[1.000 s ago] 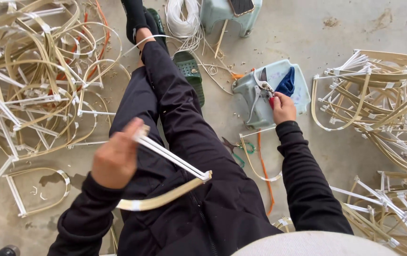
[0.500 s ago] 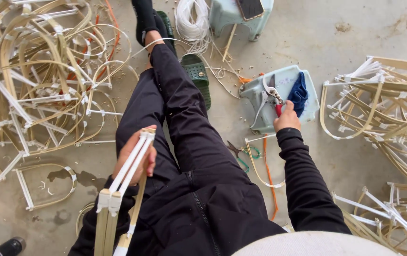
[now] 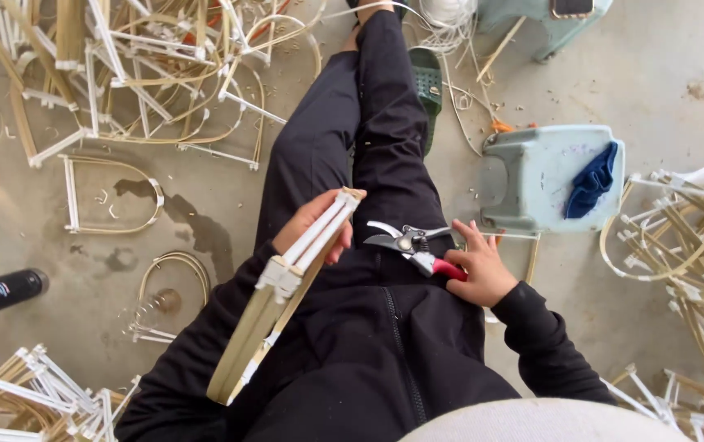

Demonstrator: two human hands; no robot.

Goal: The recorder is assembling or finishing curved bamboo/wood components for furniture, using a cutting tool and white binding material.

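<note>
From the head camera we look down on our own lap, legs in black trousers stretched out over a concrete floor. We take the pale green plastic stool as our landmark. Our right hand sits just below and to the left of the stool, fingers wrapped around the red handles of a pair of pruning shears, whose metal blades stand slightly parted and point left across the thigh. Further left of the stool, our left hand is clasped around the upper end of a bent bamboo frame bound with white strips; the frame runs down and leftward from the hand over our lap. The shear tips lie near the frame's top end, apart from it.

On the stool's seat lies a crumpled blue cloth. Up and left of the stool a green sandal rests beside our leg. Far left of the stool a heap of finished frames covers the floor, and a black can lies on its side. Right of the stool another pile of frames spreads.
</note>
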